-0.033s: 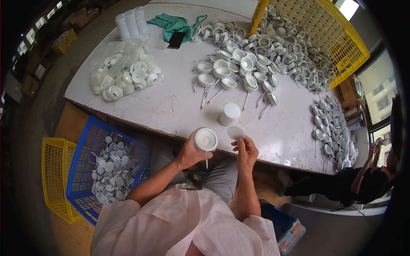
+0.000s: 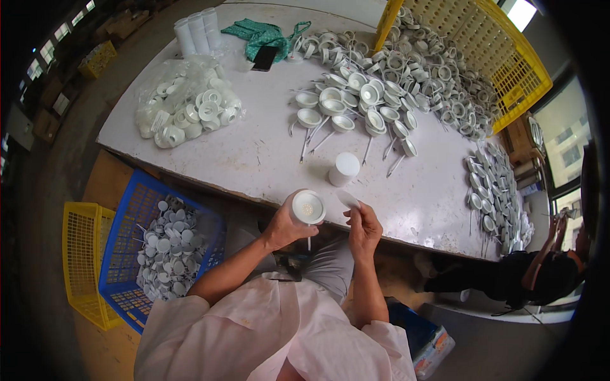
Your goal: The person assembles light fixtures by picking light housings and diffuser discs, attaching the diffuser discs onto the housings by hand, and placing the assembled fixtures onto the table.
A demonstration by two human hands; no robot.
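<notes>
My left hand (image 2: 283, 227) grips a round white lamp housing (image 2: 308, 206), its open face turned up and a thin wire hanging below it. Just to its right, my right hand (image 2: 363, 230) pinches a thin white disc (image 2: 348, 198) close to the housing's rim. Both hands are held over the near edge of the white table (image 2: 254, 155). A short stack of white discs (image 2: 344, 169) stands on the table just beyond my hands. Farther back lie several white housings with wires (image 2: 346, 111), open side up.
A clear bag of white parts (image 2: 187, 109) lies at the table's left. A tipped yellow crate (image 2: 489, 47) spills housings at the back right. On the floor to my left, a blue crate (image 2: 127, 222) holds white discs, beside a yellow crate (image 2: 79, 260). Another person (image 2: 546, 273) sits at the right.
</notes>
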